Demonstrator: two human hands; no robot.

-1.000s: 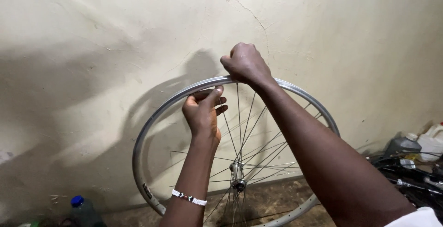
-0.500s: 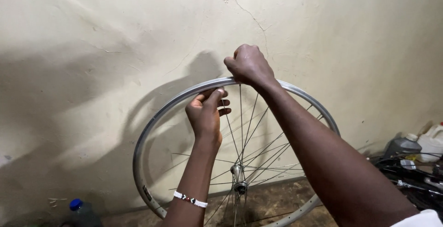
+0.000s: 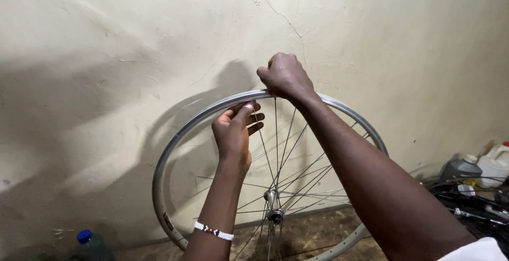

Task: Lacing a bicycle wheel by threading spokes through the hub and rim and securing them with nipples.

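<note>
A silver bicycle wheel rim (image 3: 175, 144) with thin spokes and a hub (image 3: 274, 214) stands upright against a cracked cream wall. My right hand (image 3: 284, 76) is closed over the top of the rim. My left hand (image 3: 235, 131), with a white beaded bracelet on the wrist, sits just under the rim's top; its fingertips pinch at a spoke where the spoke meets the rim. Whatever small thing the fingers hold is hidden.
A bottle with a blue cap (image 3: 87, 242) stands at the lower left by the wall. At the right are a grey container (image 3: 460, 168), a white jug (image 3: 496, 163) and dark bicycle parts (image 3: 472, 202). The floor is brown and worn.
My left hand has shifted slightly lower and to the right under the rim. My right hand has kept its hold on the rim's top.
</note>
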